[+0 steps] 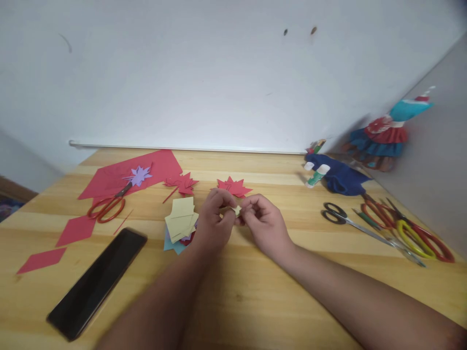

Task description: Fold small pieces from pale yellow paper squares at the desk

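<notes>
Operating remotely, I judge the small yellow paper (237, 211) could crease or tear if 2 pinches pull unevenly. It sits at dial centre: red star (235, 186) at 12 o'clock, yellow pieces (182, 208) at 9. Left hand (217, 217) and right hand (268, 226) both pinch it, tips nearly together; blur hides the exact contact.

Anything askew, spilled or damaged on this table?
Paper pile is askew: its sheets lie at different angles. Orange-handled scissors lie at left, blades partly hidden by the purple paper star. No spill visible. The yellow paper between the left hand and right hand is too small to judge for damage.
</notes>
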Demonstrator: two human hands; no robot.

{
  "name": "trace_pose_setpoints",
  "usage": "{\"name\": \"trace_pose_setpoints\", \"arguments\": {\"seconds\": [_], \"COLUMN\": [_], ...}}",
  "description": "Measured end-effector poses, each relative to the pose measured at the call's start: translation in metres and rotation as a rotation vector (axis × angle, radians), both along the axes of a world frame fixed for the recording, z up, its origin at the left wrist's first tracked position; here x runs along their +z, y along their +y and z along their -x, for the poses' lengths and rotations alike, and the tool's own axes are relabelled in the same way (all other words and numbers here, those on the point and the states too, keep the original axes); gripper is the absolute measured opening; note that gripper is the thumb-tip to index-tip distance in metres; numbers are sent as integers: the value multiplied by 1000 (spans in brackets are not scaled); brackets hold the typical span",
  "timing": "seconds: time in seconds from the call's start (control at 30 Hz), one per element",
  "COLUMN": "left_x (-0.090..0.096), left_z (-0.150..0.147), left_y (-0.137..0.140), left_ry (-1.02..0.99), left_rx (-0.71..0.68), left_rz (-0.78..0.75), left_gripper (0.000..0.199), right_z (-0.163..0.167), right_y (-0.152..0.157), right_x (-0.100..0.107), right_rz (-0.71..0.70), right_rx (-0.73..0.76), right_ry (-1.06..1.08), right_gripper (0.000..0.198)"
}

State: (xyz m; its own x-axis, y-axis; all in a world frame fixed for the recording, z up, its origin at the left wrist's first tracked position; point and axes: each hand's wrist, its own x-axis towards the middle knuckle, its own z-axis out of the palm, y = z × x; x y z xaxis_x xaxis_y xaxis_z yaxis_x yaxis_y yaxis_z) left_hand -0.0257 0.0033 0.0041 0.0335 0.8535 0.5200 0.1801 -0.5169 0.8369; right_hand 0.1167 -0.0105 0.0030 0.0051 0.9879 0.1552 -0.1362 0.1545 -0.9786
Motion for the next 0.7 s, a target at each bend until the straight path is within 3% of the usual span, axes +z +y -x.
{"name": "trace_pose_setpoints", "arguments": {"seconds": [0.13,0.3,0.43,0.7], "left_x": [0,4,11,12], "left_z": [-1,-2,-1,2], "left_y": [0,0,2,5], "left_ry": [-102,-174,-290,-315], "left_rx": [-56,-19,-141,-219], "left_rz": [219,343,487,509], "left_gripper": [12,8,10,8], "right_z": [1,1,0,-2], "right_y": [1,4,6,6], "right_x": [5,8,7,7], "right_rz": [25,90,114,123], "right_rx": [28,72,75,63], "right_ry": [53,102,118,92], "right_gripper": [21,33,35,28]}}
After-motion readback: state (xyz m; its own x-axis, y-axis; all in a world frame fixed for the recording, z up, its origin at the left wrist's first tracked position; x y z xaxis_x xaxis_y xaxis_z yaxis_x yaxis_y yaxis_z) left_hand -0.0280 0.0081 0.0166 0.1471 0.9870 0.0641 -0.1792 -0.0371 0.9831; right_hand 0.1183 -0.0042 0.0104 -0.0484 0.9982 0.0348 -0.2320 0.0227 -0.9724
